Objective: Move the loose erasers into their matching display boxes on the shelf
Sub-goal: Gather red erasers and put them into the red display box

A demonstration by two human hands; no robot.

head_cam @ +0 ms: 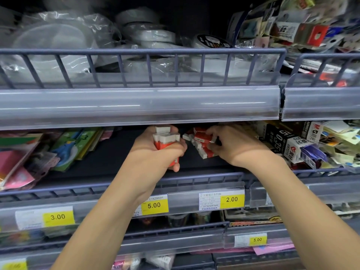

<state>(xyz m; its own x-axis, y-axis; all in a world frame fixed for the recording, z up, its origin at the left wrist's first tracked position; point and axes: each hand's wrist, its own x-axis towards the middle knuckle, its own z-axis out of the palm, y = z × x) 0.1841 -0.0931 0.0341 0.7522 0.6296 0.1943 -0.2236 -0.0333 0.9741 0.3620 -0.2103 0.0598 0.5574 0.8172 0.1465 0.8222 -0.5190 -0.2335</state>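
My left hand (155, 151) grips a bunch of white erasers in orange-red sleeves (165, 140), their white ends pointing up, just under the upper shelf's front rail. To its right a loose pile of the same red-sleeved erasers (198, 143) lies on the dark shelf floor. My right hand (231, 145) rests on the right side of that pile, fingers curled around some of the erasers. No display box for the erasers shows clearly; the back of the shelf is hidden by the rail above.
Colourful card packs (64, 147) lie at the left of this shelf, and boxes of pencil leads (288, 141) crowd the right. A wire fence with price tags (231, 199) runs along the front. The upper shelf (140, 102) holds tape rolls in plastic.
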